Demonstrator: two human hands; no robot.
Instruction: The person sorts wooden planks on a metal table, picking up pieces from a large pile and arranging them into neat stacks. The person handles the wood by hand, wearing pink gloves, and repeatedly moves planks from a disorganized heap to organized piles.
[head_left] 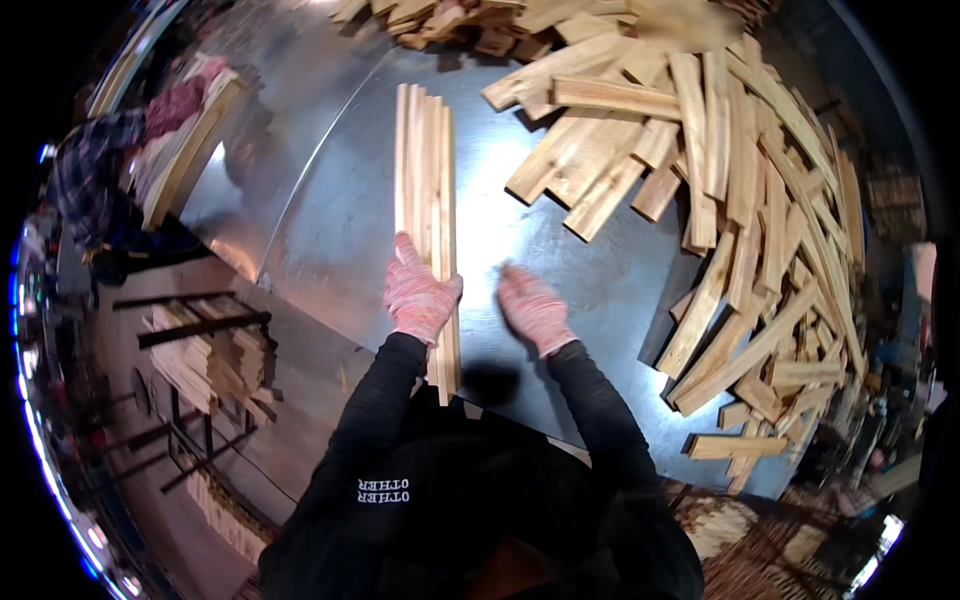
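A bundle of several long, narrow wooden slats (425, 160) lies on the metal table, pointing away from me with its near end close to my body. My left hand (420, 300), in a pink and white knit glove, grips the bundle across its lower half, thumb on the right side. To the right of the slats, apart from them, my right hand (533, 308) hovers over the metal in the same kind of glove. Its fingers look stretched out and slightly blurred, and nothing shows in them.
A large jumbled heap of wooden boards (740, 200) covers the right of the metal table (330, 200). More wood pieces (470, 25) lie along the far edge. At left, another person (100, 170) holds a stack of boards (190, 160). A rack with slats (205, 355) stands below.
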